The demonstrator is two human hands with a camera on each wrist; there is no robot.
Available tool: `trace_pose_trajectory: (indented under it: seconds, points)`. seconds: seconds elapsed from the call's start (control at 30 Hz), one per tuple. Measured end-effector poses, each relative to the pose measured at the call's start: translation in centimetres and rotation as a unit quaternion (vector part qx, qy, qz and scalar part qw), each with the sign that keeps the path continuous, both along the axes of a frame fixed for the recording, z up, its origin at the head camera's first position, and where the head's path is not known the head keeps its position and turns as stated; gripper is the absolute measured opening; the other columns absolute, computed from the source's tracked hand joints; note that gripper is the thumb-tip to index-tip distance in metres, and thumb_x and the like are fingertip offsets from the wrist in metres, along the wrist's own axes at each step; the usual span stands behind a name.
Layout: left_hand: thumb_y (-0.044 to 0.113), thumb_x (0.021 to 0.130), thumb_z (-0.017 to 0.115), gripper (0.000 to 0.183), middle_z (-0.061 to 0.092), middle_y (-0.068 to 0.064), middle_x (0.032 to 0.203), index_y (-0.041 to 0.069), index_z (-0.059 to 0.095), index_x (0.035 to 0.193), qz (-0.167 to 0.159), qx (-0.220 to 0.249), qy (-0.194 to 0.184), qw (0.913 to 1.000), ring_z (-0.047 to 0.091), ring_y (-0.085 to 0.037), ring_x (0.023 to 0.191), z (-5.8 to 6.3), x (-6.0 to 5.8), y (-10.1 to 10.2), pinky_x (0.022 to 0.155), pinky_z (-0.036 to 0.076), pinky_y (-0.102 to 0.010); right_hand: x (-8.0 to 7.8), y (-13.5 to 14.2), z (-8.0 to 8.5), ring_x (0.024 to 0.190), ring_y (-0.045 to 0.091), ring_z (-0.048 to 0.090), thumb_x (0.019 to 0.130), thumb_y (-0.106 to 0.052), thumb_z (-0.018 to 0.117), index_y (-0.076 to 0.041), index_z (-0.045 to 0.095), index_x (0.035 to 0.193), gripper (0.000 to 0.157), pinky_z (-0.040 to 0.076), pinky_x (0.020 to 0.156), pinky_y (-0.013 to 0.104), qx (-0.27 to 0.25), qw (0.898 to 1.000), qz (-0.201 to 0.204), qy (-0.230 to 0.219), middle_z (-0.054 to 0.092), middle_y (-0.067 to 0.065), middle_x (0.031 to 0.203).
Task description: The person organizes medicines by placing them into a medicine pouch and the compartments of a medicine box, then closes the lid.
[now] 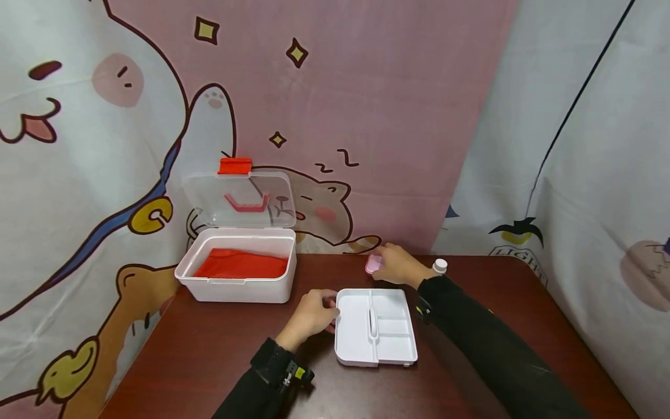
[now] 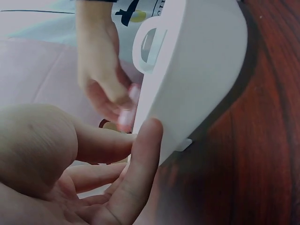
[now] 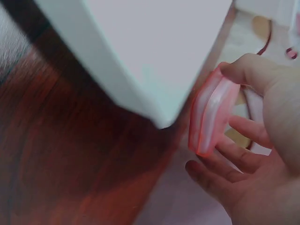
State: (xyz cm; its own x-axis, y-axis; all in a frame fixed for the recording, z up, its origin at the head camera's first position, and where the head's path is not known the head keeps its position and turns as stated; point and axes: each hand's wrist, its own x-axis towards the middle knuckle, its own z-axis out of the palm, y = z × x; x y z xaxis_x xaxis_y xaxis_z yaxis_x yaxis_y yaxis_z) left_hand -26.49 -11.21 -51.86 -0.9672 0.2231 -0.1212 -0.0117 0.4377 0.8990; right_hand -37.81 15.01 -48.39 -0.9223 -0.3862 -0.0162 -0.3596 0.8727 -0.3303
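Observation:
My left hand [image 1: 311, 314] pinches the upper left edge of a white divided tray [image 1: 349, 334], which has one long compartment, several smaller ones and a raised handle along the middle. The tray's white side wall [image 2: 206, 61] fills much of the left wrist view, with fingertips right at its rim. Beyond the tray, at the table's back edge, my right hand [image 1: 399, 265] holds a small pink case [image 1: 373, 263] between thumb and fingers. In the right wrist view the pink case [image 3: 213, 112] is closed, with rounded corners and a seam round its side.
Back left stands a white storage box [image 1: 238, 291] holding red material [image 1: 241, 263]; its clear lid [image 1: 209, 198] with an orange latch is raised against the printed curtain. A white-capped bottle [image 1: 440, 266] is partly hidden behind the right wrist. Everything stands on a dark red-brown table [image 1: 204, 343].

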Motion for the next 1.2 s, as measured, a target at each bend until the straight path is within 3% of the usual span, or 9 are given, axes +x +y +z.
trace_pose_trajectory:
  seconds: [0.27, 0.47, 0.6, 0.8, 1.2]
  points:
    - [0.002, 0.1, 0.071, 0.045, 0.065, -0.014, 0.097, -0.006, 0.066, 0.144, -0.016, 0.0, -0.005, 0.9999, 0.072, -0.019, 0.069, 0.7, -0.5, 0.0, 0.061, 0.067, -0.039, 4.0, -1.3, 3.6, 0.122, 0.033, 0.064, 0.086, -0.036, 0.091, 0.0, 0.063, 0.15, 0.079, 0.06, 0.11, 0.052, -0.044, 0.997, 0.062, 0.023, 0.064, 0.019, 0.143]
    - [0.004, 0.104, 0.067, 0.039, 0.067, -0.017, 0.096, -0.006, 0.067, 0.142, -0.012, 0.006, -0.01, 0.9999, 0.073, -0.019, 0.067, 1.0, -0.7, -0.2, 0.062, 0.067, -0.039, 7.7, -2.4, 5.1, 0.113, 0.022, 0.063, 0.084, -0.035, 0.092, -0.003, 0.07, 0.143, 0.07, 0.06, 0.101, 0.041, -0.043, 0.992, 0.118, 0.026, 0.066, 0.011, 0.131]
    - [0.007, 0.107, 0.066, 0.036, 0.068, -0.016, 0.099, -0.005, 0.067, 0.141, 0.001, 0.01, -0.014, 0.9998, 0.073, -0.019, 0.068, 0.6, -0.8, -0.4, 0.061, 0.067, -0.037, 9.8, -3.3, 4.7, 0.104, 0.015, 0.06, 0.083, -0.034, 0.091, -0.006, 0.072, 0.138, 0.065, 0.056, 0.092, 0.032, -0.031, 0.986, 0.163, 0.022, 0.065, 0.004, 0.122]
    - [0.008, 0.106, 0.067, 0.037, 0.066, -0.016, 0.1, -0.004, 0.067, 0.141, -0.008, 0.016, -0.011, 0.9998, 0.074, -0.019, 0.068, 0.3, -0.8, -0.5, 0.061, 0.067, -0.036, 12.1, -4.5, 3.8, 0.098, 0.012, 0.057, 0.082, -0.033, 0.093, -0.009, 0.074, 0.136, 0.062, 0.053, 0.083, 0.026, -0.029, 0.983, 0.182, 0.007, 0.062, 0.0, 0.116]
    - [-0.001, 0.103, 0.064, 0.042, 0.068, -0.022, 0.104, -0.008, 0.063, 0.144, -0.013, 0.054, -0.025, 0.9982, 0.073, -0.02, 0.068, 0.0, -0.5, -0.5, 0.061, 0.067, -0.039, 13.3, -5.7, 2.0, 0.099, 0.01, 0.056, 0.08, -0.033, 0.094, -0.008, 0.074, 0.128, 0.058, 0.053, 0.089, 0.029, 0.012, 0.98, 0.199, -0.006, 0.064, 0.001, 0.115]
